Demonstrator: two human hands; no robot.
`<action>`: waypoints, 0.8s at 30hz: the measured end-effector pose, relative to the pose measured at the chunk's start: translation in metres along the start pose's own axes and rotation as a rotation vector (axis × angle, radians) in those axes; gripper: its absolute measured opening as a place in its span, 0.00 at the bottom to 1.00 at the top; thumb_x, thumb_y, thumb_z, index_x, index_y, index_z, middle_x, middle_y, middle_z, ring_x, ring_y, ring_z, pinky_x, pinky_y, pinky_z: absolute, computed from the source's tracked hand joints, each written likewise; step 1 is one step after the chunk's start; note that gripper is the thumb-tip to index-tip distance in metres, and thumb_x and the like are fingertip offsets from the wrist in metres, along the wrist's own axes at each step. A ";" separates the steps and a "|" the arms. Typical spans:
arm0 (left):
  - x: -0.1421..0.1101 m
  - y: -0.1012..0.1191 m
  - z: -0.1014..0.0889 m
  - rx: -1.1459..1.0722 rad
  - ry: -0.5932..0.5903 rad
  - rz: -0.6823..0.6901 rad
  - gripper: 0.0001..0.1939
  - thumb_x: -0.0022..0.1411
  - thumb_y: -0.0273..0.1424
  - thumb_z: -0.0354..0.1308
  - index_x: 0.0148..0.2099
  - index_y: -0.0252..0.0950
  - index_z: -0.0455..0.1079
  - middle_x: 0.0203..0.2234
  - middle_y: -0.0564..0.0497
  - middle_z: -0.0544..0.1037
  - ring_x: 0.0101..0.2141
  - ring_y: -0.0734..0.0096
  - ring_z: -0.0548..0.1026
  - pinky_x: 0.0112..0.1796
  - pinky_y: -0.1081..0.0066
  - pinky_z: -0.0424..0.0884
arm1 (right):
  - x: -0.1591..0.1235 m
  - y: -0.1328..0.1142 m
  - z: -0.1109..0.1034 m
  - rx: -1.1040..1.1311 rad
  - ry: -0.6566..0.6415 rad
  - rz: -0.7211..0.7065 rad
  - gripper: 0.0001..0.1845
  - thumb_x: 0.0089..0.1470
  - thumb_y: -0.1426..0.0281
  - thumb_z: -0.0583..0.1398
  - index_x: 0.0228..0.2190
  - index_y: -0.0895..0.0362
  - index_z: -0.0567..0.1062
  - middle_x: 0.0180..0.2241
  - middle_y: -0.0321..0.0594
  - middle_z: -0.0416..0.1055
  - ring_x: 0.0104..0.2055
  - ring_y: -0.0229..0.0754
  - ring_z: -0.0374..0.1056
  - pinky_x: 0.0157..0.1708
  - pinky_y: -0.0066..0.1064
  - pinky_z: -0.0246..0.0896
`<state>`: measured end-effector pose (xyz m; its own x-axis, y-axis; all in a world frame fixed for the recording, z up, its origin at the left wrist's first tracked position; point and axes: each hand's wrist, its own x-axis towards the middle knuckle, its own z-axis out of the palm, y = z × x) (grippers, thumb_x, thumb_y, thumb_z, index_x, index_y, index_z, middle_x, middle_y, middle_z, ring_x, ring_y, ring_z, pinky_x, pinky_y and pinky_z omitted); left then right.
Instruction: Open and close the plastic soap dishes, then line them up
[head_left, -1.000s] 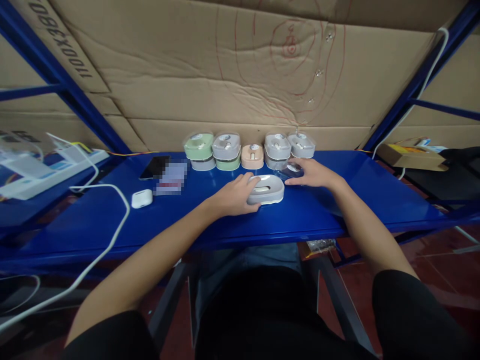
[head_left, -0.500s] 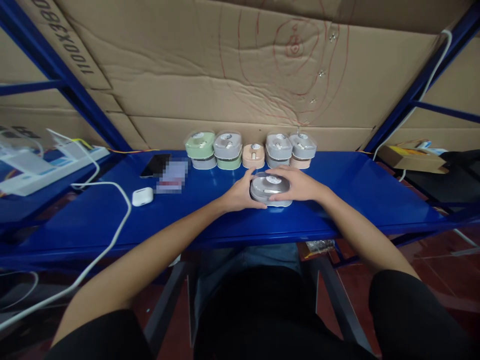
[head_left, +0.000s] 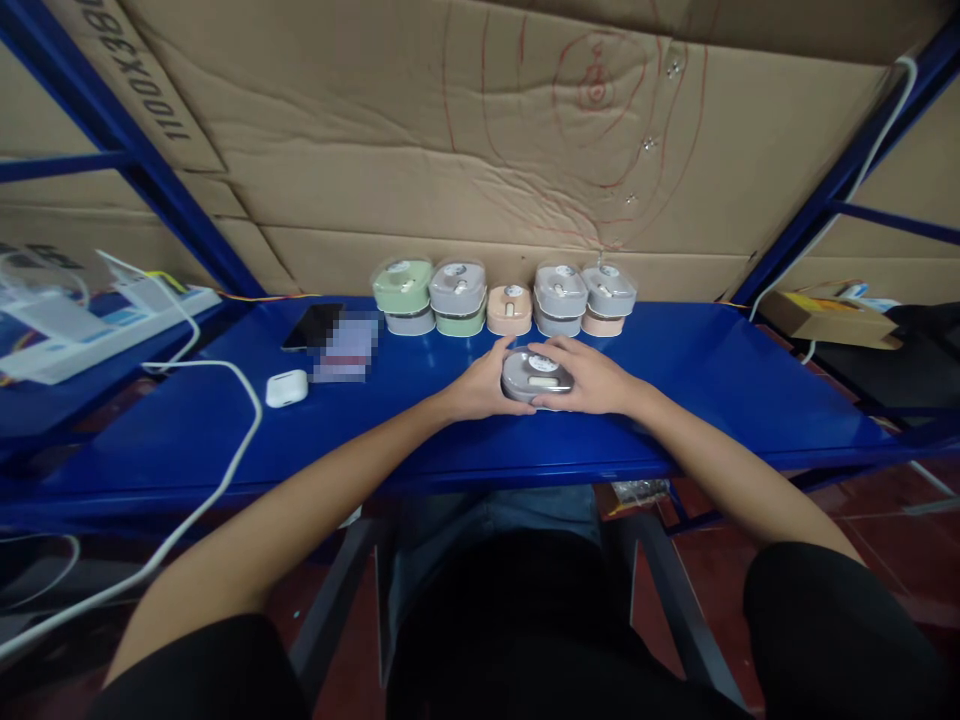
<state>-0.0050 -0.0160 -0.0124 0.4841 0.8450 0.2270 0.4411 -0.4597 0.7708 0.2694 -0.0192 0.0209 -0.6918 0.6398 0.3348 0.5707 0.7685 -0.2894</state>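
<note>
A small grey lidded box (head_left: 531, 377) with a clear cover and a round white sticker is near the front edge of the blue table (head_left: 720, 400). My left hand (head_left: 484, 385) wraps round its left side, fingers behind and thumb in front. From the right, my right hand (head_left: 589, 377) grips the same box, covering its right end. Behind my hands several similar boxes stand in a row: a green one (head_left: 402, 288) on a grey one, a grey one (head_left: 458, 287) on a green one, a single peach one (head_left: 509, 311), and two more grey-topped stacks (head_left: 560, 290).
To the left lie a dark phone (head_left: 311, 327), a blurred-out patch (head_left: 346, 346) and a white earbud case (head_left: 286, 388). A white cable (head_left: 244, 440) crosses the table's left side near power strips (head_left: 112, 335). Cardboard (head_left: 375, 180) walls the back.
The grey box's upper part has shifted slightly left and now sits more squarely over its base, with both hands still round it. My view has tilted a little.
</note>
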 end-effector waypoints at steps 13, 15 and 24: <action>-0.004 0.008 -0.006 0.236 -0.072 0.013 0.60 0.60 0.54 0.74 0.83 0.37 0.51 0.69 0.32 0.74 0.70 0.37 0.72 0.69 0.44 0.69 | -0.088 0.038 -0.040 -0.052 0.040 0.254 0.56 0.59 0.34 0.69 0.77 0.46 0.68 0.51 0.51 0.75 0.51 0.65 0.77 0.56 0.63 0.77; -0.005 0.009 -0.007 0.270 -0.085 0.020 0.56 0.63 0.54 0.72 0.82 0.38 0.53 0.69 0.33 0.74 0.70 0.38 0.73 0.68 0.45 0.70 | -0.118 0.061 -0.058 -0.149 0.109 0.451 0.55 0.59 0.34 0.68 0.76 0.48 0.70 0.51 0.53 0.76 0.50 0.65 0.77 0.58 0.64 0.75; -0.005 0.016 -0.009 0.328 -0.102 0.018 0.53 0.65 0.55 0.67 0.82 0.35 0.54 0.69 0.32 0.73 0.70 0.37 0.71 0.68 0.45 0.69 | -0.082 0.171 -0.106 -0.186 0.324 1.134 0.31 0.80 0.59 0.50 0.68 0.68 0.76 0.67 0.77 0.72 0.69 0.64 0.71 0.66 0.51 0.62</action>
<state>-0.0073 -0.0254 0.0039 0.5597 0.8119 0.1659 0.6434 -0.5519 0.5306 0.4709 0.0610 0.0389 0.3768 0.9065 0.1903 0.8578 -0.2640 -0.4410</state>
